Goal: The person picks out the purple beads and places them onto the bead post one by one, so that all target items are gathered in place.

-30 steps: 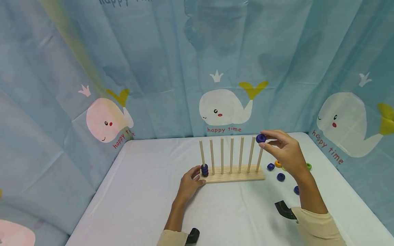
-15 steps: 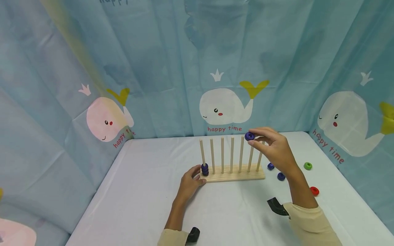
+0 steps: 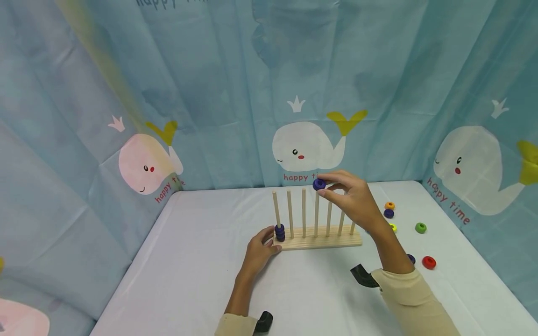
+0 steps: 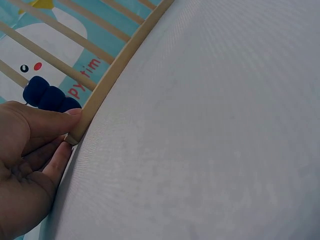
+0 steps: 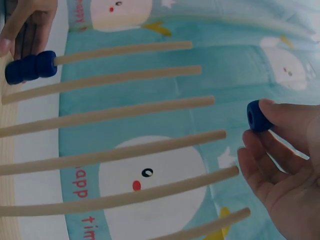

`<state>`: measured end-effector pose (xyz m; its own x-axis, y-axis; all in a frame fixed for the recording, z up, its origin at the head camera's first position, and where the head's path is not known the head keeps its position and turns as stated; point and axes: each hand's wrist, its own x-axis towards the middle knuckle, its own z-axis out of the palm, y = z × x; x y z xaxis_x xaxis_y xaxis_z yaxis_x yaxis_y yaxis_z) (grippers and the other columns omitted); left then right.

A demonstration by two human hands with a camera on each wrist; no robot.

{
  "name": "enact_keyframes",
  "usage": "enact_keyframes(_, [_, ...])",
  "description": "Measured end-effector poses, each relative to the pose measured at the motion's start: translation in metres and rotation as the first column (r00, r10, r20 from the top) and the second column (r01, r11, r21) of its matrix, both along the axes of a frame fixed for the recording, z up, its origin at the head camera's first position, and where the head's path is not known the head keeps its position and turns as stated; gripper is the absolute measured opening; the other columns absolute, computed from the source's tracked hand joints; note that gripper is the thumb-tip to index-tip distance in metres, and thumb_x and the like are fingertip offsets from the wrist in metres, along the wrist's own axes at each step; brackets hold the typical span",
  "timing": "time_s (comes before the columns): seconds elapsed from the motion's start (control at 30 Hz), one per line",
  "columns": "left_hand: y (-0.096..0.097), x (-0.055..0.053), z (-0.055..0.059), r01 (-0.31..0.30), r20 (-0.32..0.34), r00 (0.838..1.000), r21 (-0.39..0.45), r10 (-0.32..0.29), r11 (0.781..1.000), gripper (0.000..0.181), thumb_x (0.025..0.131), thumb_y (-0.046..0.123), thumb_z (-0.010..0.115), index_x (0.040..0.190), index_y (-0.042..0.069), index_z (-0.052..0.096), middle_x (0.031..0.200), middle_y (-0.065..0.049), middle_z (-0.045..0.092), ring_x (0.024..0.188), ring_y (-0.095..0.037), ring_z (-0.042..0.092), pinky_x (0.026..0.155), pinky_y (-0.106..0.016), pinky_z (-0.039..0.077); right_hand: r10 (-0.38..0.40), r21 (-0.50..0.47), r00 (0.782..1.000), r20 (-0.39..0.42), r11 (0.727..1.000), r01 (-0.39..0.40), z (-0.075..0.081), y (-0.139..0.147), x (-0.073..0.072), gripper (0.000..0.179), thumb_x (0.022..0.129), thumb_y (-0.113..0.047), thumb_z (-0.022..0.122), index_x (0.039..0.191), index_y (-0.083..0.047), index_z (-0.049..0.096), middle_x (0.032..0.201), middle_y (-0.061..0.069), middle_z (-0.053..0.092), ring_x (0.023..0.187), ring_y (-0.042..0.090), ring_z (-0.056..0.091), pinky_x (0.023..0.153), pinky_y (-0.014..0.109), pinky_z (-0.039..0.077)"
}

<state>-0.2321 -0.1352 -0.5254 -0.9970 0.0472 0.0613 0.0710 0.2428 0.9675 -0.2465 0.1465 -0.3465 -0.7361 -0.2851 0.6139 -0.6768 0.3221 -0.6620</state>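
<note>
A wooden peg stand (image 3: 317, 240) with several upright pegs sits on the table. Three dark blue beads (image 3: 279, 232) are stacked at the bottom of its leftmost peg. My left hand (image 3: 257, 252) grips the left end of the base; in the left wrist view, the base's end (image 4: 75, 135) lies between thumb and fingers. Between thumb and fingertips, my right hand (image 3: 355, 200) pinches a loose dark blue bead (image 3: 319, 185), held near the height of the peg tops. The right wrist view shows this bead (image 5: 258, 116) apart from the peg tips, its hole partly visible.
Right of the stand lie loose beads: orange (image 3: 389, 205), dark blue (image 3: 388, 213), yellow (image 3: 392, 227), green (image 3: 421, 227) and red (image 3: 429, 262). Another dark blue bead (image 3: 411, 259) is partly behind the right forearm. A whale-print curtain (image 3: 227, 93) hangs behind the white table (image 3: 189, 261).
My right hand has carried the dark blue bead leftward from the right end of the stand to about its middle. The left hand and stand have stayed put.
</note>
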Motion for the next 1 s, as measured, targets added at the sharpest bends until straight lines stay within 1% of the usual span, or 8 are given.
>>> enact_keyframes(0.1, [0.000, 0.000, -0.001, 0.011, -0.006, 1.000, 0.007, -0.011, 1.000, 0.068, 0.088, -0.001, 0.079, 0.151, -0.003, 0.053, 0.154, -0.024, 0.055, 0.146, -0.041, 0.051, 0.117, -0.033, 0.052, 0.010, 0.017, 1.000, -0.005, 1.000, -0.010, 0.000, -0.005, 0.000, 0.036, 0.095, -0.005, 0.079, 0.131, -0.003, 0.073, 0.124, 0.006, 0.071, 0.109, 0.014, 0.068, 0.095, 0.014, 0.060])
enact_keyframes(0.17, [0.000, 0.001, 0.000, 0.012, 0.008, 1.000, 0.012, -0.012, 1.000, 0.069, 0.088, 0.000, 0.079, 0.152, -0.001, 0.053, 0.155, -0.022, 0.055, 0.147, -0.039, 0.051, 0.117, -0.032, 0.051, 0.014, 0.027, 1.000, -0.013, 1.000, -0.014, -0.001, -0.008, 0.000, 0.037, 0.095, -0.005, 0.079, 0.131, -0.003, 0.072, 0.125, 0.007, 0.071, 0.109, 0.017, 0.069, 0.095, 0.013, 0.060])
enact_keyframes(0.37, [0.000, 0.000, 0.001, 0.005, 0.016, 1.000, 0.005, -0.005, 1.000, 0.069, 0.088, 0.001, 0.080, 0.152, 0.000, 0.053, 0.155, -0.021, 0.055, 0.147, -0.038, 0.051, 0.117, -0.030, 0.051, 0.069, 0.013, 0.997, -0.015, 0.998, -0.069, -0.002, -0.018, -0.001, 0.036, 0.095, -0.002, 0.078, 0.130, 0.000, 0.072, 0.127, 0.012, 0.071, 0.109, 0.024, 0.071, 0.095, 0.015, 0.061])
enact_keyframes(0.47, [0.000, 0.000, 0.000, 0.002, 0.006, 1.000, 0.006, -0.002, 1.000, 0.069, 0.087, -0.001, 0.079, 0.151, -0.002, 0.053, 0.154, -0.022, 0.055, 0.146, -0.039, 0.051, 0.117, -0.032, 0.052, 0.090, 0.017, 0.996, -0.022, 0.996, -0.090, -0.001, -0.024, -0.002, 0.035, 0.095, -0.002, 0.078, 0.130, 0.000, 0.073, 0.125, 0.011, 0.072, 0.108, 0.025, 0.071, 0.095, 0.015, 0.061])
enact_keyframes(0.6, [0.000, 0.000, -0.001, -0.004, 0.015, 1.000, 0.008, 0.004, 1.000, 0.069, 0.087, -0.001, 0.079, 0.152, 0.000, 0.053, 0.155, -0.021, 0.056, 0.146, -0.038, 0.052, 0.116, -0.031, 0.052, 0.100, 0.020, 0.995, -0.026, 0.995, -0.099, 0.002, -0.032, -0.003, 0.034, 0.095, -0.004, 0.078, 0.129, -0.001, 0.073, 0.122, 0.010, 0.073, 0.105, 0.023, 0.072, 0.094, 0.017, 0.062])
enact_keyframes(0.67, [0.000, 0.000, -0.001, -0.006, 0.017, 1.000, 0.007, 0.006, 1.000, 0.069, 0.087, -0.001, 0.079, 0.152, 0.000, 0.053, 0.155, -0.021, 0.056, 0.147, -0.037, 0.052, 0.116, -0.030, 0.052, 0.106, 0.023, 0.994, -0.026, 0.994, -0.105, 0.002, -0.035, -0.005, 0.034, 0.096, -0.004, 0.078, 0.129, -0.001, 0.073, 0.121, 0.010, 0.073, 0.104, 0.023, 0.073, 0.093, 0.019, 0.063])
enact_keyframes(0.8, [-0.001, 0.001, -0.002, -0.001, 0.011, 1.000, 0.010, 0.001, 1.000, 0.069, 0.088, -0.002, 0.079, 0.152, -0.001, 0.053, 0.154, -0.021, 0.056, 0.147, -0.038, 0.051, 0.116, -0.030, 0.052, 0.119, 0.025, 0.992, -0.030, 0.993, -0.119, 0.003, -0.042, -0.007, 0.034, 0.096, -0.006, 0.078, 0.130, -0.002, 0.074, 0.122, 0.010, 0.073, 0.104, 0.023, 0.073, 0.094, 0.025, 0.065])
enact_keyframes(1.0, [-0.001, 0.000, 0.000, 0.007, 0.008, 1.000, 0.014, -0.008, 1.000, 0.069, 0.088, -0.001, 0.080, 0.152, 0.000, 0.053, 0.154, -0.021, 0.056, 0.146, -0.037, 0.052, 0.116, -0.028, 0.052, 0.143, 0.013, 0.989, -0.035, 0.990, -0.143, 0.003, -0.051, -0.008, 0.036, 0.095, -0.007, 0.080, 0.129, -0.004, 0.074, 0.125, 0.009, 0.074, 0.105, 0.022, 0.073, 0.094, 0.029, 0.066])
